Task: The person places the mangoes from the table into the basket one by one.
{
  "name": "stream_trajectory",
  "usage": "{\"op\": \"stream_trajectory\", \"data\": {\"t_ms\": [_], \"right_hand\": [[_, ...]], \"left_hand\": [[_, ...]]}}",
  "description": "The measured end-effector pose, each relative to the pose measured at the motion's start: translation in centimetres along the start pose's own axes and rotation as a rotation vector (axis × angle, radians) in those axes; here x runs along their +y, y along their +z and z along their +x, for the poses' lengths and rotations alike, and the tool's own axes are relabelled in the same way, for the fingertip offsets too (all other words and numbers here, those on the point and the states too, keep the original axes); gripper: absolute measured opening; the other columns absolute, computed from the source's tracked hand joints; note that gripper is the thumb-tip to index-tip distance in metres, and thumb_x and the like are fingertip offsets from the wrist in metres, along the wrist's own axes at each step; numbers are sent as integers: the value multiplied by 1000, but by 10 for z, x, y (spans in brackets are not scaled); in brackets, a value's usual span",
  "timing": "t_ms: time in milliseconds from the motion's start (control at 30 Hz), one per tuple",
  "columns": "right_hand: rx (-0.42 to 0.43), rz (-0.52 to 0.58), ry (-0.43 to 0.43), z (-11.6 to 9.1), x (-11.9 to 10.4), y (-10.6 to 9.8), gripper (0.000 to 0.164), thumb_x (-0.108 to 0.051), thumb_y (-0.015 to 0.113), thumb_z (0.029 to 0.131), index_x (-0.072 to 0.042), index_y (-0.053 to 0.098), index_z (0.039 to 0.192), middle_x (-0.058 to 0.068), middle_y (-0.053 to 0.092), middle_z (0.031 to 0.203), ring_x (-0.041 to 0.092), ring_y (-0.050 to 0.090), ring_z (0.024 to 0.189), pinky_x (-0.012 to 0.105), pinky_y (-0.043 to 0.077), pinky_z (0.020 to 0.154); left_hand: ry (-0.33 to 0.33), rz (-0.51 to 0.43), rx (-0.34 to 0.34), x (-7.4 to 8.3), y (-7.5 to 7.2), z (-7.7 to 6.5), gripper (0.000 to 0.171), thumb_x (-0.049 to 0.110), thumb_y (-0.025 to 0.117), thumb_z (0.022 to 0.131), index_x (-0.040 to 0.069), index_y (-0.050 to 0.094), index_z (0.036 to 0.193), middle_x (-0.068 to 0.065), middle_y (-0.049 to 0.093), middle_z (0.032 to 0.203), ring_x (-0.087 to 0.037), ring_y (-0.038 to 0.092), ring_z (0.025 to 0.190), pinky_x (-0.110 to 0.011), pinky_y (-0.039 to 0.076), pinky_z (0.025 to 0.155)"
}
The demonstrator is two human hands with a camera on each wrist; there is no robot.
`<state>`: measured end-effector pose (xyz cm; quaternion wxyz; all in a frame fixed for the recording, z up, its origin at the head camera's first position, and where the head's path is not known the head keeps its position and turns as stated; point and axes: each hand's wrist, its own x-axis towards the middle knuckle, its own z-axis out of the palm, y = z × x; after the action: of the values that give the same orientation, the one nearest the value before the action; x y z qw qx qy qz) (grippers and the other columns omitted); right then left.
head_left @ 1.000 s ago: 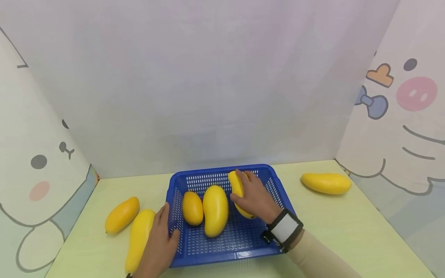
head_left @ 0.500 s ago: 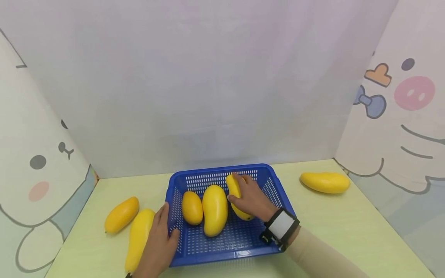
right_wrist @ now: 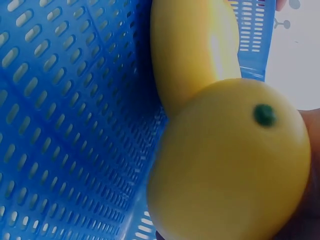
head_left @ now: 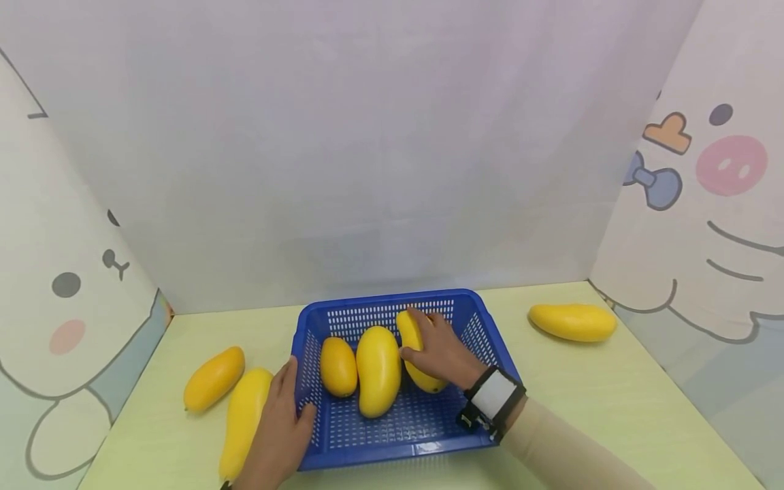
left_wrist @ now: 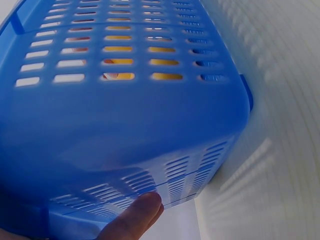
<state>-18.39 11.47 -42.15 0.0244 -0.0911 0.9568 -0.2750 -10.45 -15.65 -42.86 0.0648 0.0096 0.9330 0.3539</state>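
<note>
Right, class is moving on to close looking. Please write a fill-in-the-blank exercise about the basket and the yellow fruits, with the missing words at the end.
1. The basket is ____ in colour.
2. Counting the held fruit in the person's right hand, there are ____ fruits inside the basket.
3. In the head view, the lone fruit lies to the ____ of the basket.

Missing words: blue; three; right.

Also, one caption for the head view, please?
Right hand gripping a yellow fruit inside the blue basket, left hand at the basket's side.
</note>
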Motion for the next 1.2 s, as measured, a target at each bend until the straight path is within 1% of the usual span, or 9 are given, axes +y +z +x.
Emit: {"op": "stream_trajectory", "data": {"t_ms": [167, 333, 467, 567, 800, 1000, 1200], "right_hand": [[-22, 7, 27, 2, 1, 1, 78, -44, 62, 82, -23, 24, 147, 22, 36, 138, 32, 46, 112, 49, 50, 79], [-49, 10, 63, 3, 3, 3, 81, -44, 63, 80, -25, 22, 148, 24, 33, 137, 34, 47, 109, 51, 51, 75], [-80, 13, 85, 3, 4, 4, 81, -45, 63, 80, -25, 23, 148, 25, 31, 137, 36, 45, 112, 55, 50, 76], [-103, 16, 96, 4, 5, 5, 79, -45, 62, 81, -24, 24, 148, 25, 31, 137, 36, 46, 110, 55, 49, 76], [-133, 31, 108, 3, 4, 5, 77, -44, 60, 83, -24, 23, 148, 25, 29, 139, 38, 44, 114, 58, 47, 80], [-160, 53, 95, 3, 4, 5, 75, -43, 60, 84, -24, 24, 147, 25, 27, 140, 38, 43, 113, 59, 46, 80], [-174, 64, 97, 5, 8, 8, 76, -45, 60, 83, -26, 24, 147, 22, 30, 136, 32, 47, 105, 53, 48, 79]], "left_hand": [[8, 1, 2, 0, 0, 1, 75, 16, 46, 91, 9, -1, 150, -22, 9, 151, -39, 21, 134, -55, 23, 104], [-2, -2, -2, 0, 1, 1, 75, 16, 46, 91, 9, -1, 150, -22, 8, 151, -39, 21, 134, -55, 23, 104], [-11, -6, -2, 1, 1, 1, 75, 16, 45, 91, 10, -1, 150, -21, 8, 151, -38, 21, 134, -55, 24, 104], [-13, -5, -2, 2, 0, 1, 75, 16, 45, 92, 10, -1, 150, -21, 8, 151, -38, 21, 134, -55, 24, 104], [-16, 0, -5, 1, 0, 1, 75, 17, 46, 92, 11, -1, 150, -21, 8, 152, -38, 22, 134, -55, 24, 104], [-26, -1, -13, 1, 1, 1, 75, 17, 46, 92, 11, -2, 150, -21, 8, 152, -38, 21, 134, -55, 24, 104], [-28, -4, -13, 1, 1, 0, 75, 17, 46, 92, 11, -2, 150, -21, 7, 152, -38, 20, 134, -55, 23, 104]]}}
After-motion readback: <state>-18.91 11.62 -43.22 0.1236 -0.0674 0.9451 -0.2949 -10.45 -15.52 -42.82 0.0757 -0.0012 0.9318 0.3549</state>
